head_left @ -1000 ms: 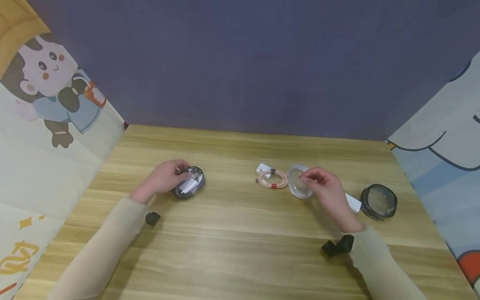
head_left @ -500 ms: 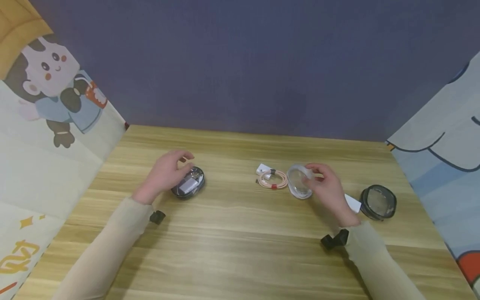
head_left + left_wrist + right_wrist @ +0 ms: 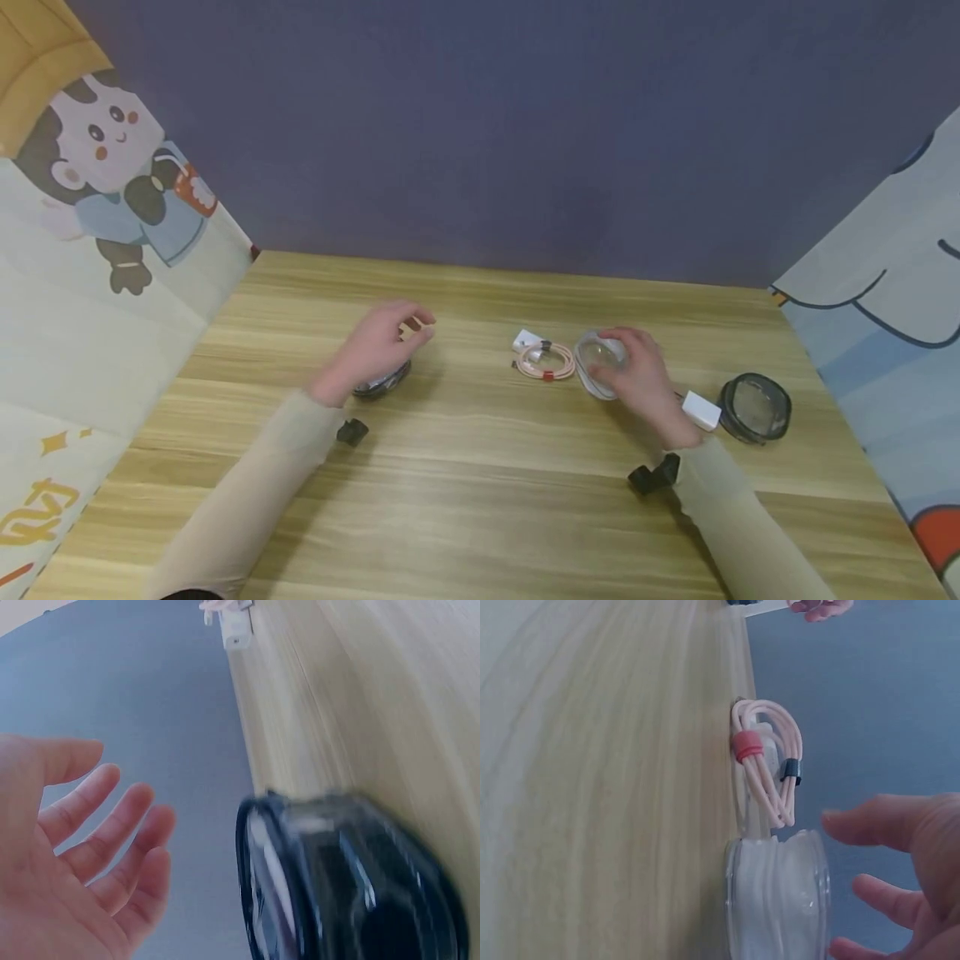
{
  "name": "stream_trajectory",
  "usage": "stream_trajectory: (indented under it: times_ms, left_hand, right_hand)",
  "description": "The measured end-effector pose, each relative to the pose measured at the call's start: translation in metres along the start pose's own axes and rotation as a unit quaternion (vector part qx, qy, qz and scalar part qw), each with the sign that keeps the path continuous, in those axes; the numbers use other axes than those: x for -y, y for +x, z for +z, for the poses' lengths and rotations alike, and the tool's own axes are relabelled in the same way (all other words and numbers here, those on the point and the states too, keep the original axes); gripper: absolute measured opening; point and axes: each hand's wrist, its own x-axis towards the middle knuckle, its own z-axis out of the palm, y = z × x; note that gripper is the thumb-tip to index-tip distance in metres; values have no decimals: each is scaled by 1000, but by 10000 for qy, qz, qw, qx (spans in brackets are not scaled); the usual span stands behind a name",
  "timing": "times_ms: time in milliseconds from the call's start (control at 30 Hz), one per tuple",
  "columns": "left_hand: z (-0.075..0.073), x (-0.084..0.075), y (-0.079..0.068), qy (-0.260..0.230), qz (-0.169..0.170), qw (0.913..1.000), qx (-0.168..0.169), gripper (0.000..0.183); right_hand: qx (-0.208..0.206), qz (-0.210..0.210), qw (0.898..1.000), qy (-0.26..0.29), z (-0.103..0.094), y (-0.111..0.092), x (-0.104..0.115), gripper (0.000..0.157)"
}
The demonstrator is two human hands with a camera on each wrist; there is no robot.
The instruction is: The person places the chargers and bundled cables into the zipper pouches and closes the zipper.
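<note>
Left hand (image 3: pixel 381 340) empty, fingers apart near black case (image 3: pixel 367 881); right hand (image 3: pixel 643 379), fingers apart at clear case (image 3: pixel 776 907). Pink cable (image 3: pixel 760 780) loose at clear case's 9 o'clock; work seems unfinished.

A wood-grain bench (image 3: pixel 465 483) runs back to a plain dark-blue wall (image 3: pixel 480 125). On its right lie a white block (image 3: pixel 702 410) and, just beside it, a black-rimmed case (image 3: pixel 756 408) with a see-through top. The left wall (image 3: pixel 45 317) shows a cartoon figure (image 3: pixel 112 158) in blue with a red cup (image 3: pixel 194 193), above orange lettering (image 3: pixel 37 512). The right wall (image 3: pixel 900 283) has black curved lines, pale-blue stripes and a red patch (image 3: pixel 937 537) low down.
</note>
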Motion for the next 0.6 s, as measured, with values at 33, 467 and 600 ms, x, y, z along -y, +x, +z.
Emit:
stream_trajectory:
  times_ms: [33, 467, 600]
  left_hand:
    - [2, -1, 1, -29, 19, 10000, 22, 23]
    - [29, -22, 16, -248, 73, 9993, 284, 21]
    - [39, -24, 22, -297, 111, 9988, 385, 22]
  right_hand:
    - [47, 35, 10000, -51, 1, 1, 0, 57]
    - [513, 487, 9957, -596, 3, 4, 3, 68]
    - [394, 460, 9968, -512, 3, 4, 3, 63]
